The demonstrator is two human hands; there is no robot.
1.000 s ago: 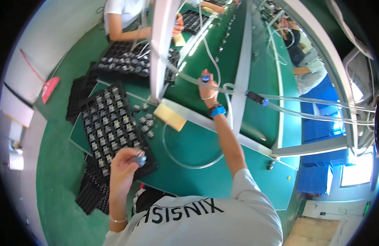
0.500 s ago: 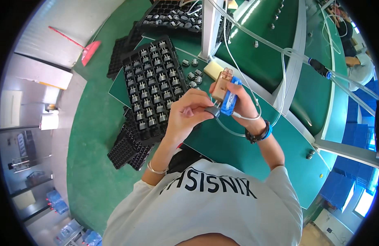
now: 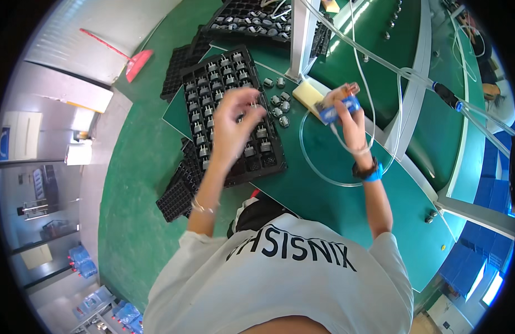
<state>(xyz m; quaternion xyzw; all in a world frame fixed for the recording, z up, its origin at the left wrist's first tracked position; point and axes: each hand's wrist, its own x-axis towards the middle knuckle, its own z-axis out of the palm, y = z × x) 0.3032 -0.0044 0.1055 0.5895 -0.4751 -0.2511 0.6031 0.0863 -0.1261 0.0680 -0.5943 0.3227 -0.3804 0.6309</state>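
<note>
Green surface (image 3: 324, 195) under work. Black moulded plastic tray (image 3: 229, 111) on it, compartments mostly filled with small grey metal parts; loose ones just beside its right edge. Left hand (image 3: 235, 125) hovers over tray, fingers curled; grip contents hard to tell. Right hand (image 3: 346, 114) raised, grip closed round small blue tool (image 3: 336, 108), clear tubing trailing down.

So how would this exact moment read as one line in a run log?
left hand: over black parts tray, grip unclear | right hand: holds blue tool | clear tube: looped on green table
</note>
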